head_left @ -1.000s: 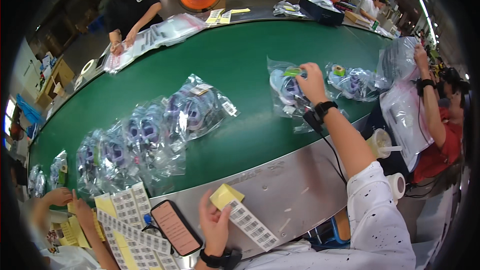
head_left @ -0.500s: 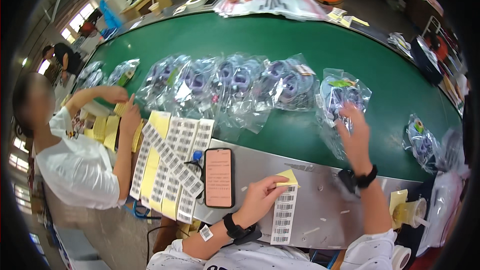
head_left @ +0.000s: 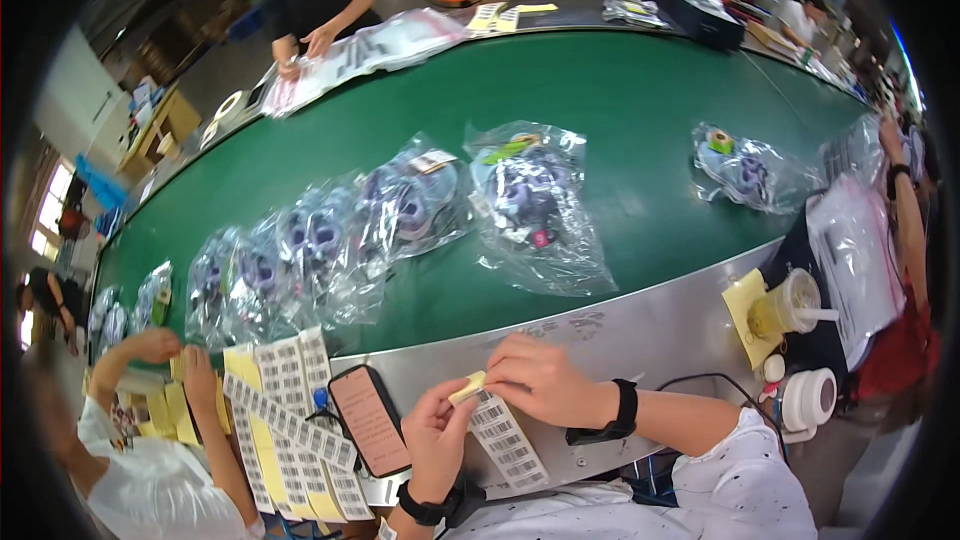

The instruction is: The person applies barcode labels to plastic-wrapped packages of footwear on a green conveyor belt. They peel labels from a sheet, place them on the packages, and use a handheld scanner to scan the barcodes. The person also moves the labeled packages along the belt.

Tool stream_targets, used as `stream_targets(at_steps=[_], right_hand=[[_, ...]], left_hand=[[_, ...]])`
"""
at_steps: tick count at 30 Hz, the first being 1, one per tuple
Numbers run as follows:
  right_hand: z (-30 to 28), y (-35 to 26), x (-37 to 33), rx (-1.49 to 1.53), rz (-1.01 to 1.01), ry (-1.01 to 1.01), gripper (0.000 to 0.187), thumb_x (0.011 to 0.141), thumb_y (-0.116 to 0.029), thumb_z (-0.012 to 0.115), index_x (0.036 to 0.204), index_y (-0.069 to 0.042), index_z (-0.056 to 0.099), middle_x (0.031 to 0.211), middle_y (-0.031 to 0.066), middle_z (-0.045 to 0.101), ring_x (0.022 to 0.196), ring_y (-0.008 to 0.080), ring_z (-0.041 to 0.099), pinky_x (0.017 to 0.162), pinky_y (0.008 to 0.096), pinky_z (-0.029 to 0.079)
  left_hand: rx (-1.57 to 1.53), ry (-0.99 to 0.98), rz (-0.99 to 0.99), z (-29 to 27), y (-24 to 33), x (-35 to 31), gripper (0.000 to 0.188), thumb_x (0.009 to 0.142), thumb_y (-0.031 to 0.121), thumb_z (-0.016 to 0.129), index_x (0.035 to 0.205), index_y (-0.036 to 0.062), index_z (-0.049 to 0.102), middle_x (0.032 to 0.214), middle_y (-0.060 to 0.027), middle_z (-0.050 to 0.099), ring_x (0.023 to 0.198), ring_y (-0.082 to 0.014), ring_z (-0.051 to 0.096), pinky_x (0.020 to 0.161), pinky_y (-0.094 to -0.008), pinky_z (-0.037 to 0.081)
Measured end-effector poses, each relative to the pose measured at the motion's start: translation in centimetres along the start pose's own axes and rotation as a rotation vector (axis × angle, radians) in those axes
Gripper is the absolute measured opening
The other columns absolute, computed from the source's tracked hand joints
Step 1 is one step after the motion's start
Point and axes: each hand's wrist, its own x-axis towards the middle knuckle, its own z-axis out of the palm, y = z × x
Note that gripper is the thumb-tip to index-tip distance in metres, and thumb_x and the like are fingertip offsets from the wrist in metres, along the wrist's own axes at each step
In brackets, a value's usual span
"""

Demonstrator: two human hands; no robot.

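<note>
My left hand [head_left: 438, 432] pinches the top of a strip of barcode labels [head_left: 508, 448], where its yellow backing [head_left: 468, 388] is folded over. Beside it my right hand [head_left: 545, 385] is closed, its fingertips pressed together at the same end of the strip; whether a single label is between them is hidden. The strip hangs over the metal table edge [head_left: 580, 360]. Beyond my hands, a clear bag with light blue and purple shoes [head_left: 530, 190] lies on the green conveyor belt [head_left: 620, 90]. Several similar bagged shoes [head_left: 320, 230] overlap to its left.
A phone [head_left: 370, 420] and more barcode label sheets [head_left: 290, 420] lie left of my hands. A co-worker's hands [head_left: 180, 360] hold yellow paper there. To the right are a drink cup [head_left: 785, 308], white rolls [head_left: 808, 398] and another bagged pair [head_left: 745, 170]. Across the belt another person handles plastic bags [head_left: 370, 55].
My right hand has left the bagged shoes and come to the label strip beside my left hand. The view has turned rightward, bringing another worker's arm in at the right.
</note>
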Motion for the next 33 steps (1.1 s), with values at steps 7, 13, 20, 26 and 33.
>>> stream_targets(at_steps=[7, 13, 20, 26, 33], right_hand=[[-2.4, -1.2, 1.8, -0.02, -0.108, 0.092, 0.004, 0.08, -0.003, 0.061, 0.083, -0.003, 0.058, 0.085, 0.0102, 0.056, 0.083, 0.0279, 0.056, 0.072, 0.0357, 0.046], [-15.1, 12.0, 10.8, 0.02, 0.266, 0.583, 0.009, 0.086, -0.009, 0.064, 0.083, -0.001, 0.064, 0.09, 0.0038, 0.06, 0.08, 0.0105, 0.058, 0.07, 0.0276, 0.048], [-21.1, 28.7, 12.2, -0.287, 0.53, 0.607, 0.014, 0.075, -0.012, 0.073, 0.077, 0.002, 0.069, 0.084, 0.0108, 0.065, 0.075, 0.0193, 0.062, 0.069, 0.035, 0.049], [-20.3, 31.6, 13.6, -0.155, 0.673, 0.581, 0.013, 0.073, -0.014, 0.074, 0.074, -0.001, 0.071, 0.073, 0.0129, 0.068, 0.069, 0.0246, 0.065, 0.068, 0.0365, 0.051], [-19.0, 31.8, 14.0, -0.513, 0.731, 0.589, 0.013, 0.071, -0.021, 0.075, 0.073, -0.008, 0.074, 0.079, 0.0134, 0.07, 0.083, 0.0321, 0.066, 0.075, 0.0448, 0.052]], left_hand=[[-0.016, -0.123, -0.092, 0.1, -0.9, 1.2, 0.05, 0.087, -0.008, 0.059, 0.133, -0.0053, 0.04, 0.113, -0.0172, 0.062, 0.097, -0.0173, 0.065, 0.079, -0.024, 0.054], [0.01, 0.004, -0.054, 0.5, -3.2, 1.0, 0.048, 0.088, -0.004, 0.059, 0.132, -0.007, 0.039, 0.115, -0.0186, 0.062, 0.1, -0.019, 0.064, 0.08, -0.0253, 0.053], [0.058, 0.043, -0.046, 1.6, -3.5, 1.5, 0.046, 0.089, -0.003, 0.057, 0.132, -0.0069, 0.041, 0.114, -0.0168, 0.062, 0.1, -0.0169, 0.063, 0.084, -0.0247, 0.05], [0.1, 0.083, -0.106, 2.4, -3.1, 1.2, 0.042, 0.09, -0.002, 0.057, 0.13, -0.0071, 0.044, 0.112, -0.0162, 0.064, 0.097, -0.0156, 0.064, 0.083, -0.0242, 0.05], [0.11, 0.06, -0.103, 2.9, -3.8, 1.5, 0.041, 0.091, -0.002, 0.056, 0.13, -0.0064, 0.044, 0.11, -0.0155, 0.065, 0.094, -0.0144, 0.065, 0.082, -0.0236, 0.051]])
